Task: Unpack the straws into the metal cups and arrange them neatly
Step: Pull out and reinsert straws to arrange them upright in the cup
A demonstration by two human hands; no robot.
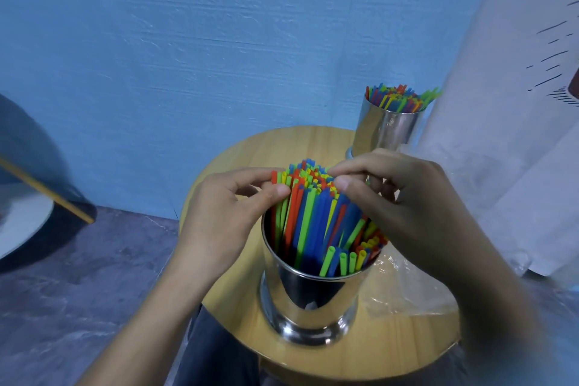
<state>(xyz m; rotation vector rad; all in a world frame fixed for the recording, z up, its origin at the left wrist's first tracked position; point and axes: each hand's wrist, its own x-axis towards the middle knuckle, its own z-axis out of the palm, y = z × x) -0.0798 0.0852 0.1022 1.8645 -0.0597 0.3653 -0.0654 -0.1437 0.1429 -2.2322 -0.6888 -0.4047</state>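
Straws point(313, 216) are standing bunched in the near metal cup point(313, 298), and I'm seeing the left hand point(225, 213) and right hand point(401, 197) both pinching their tops. The far metal cup point(388, 128) is sitting at the back of the round wooden table point(250, 150), holding a second straw bundle point(398, 99).

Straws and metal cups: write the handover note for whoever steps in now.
Hands: left hand and right hand pinch the tops of the straws in the near metal cup.
Things: far metal cup stands filled, farther back on the table; clear wrapper lies right of the near cup.
Done: straws are in both cups.
Left: level the near cup's straws; some at front right sit lower.
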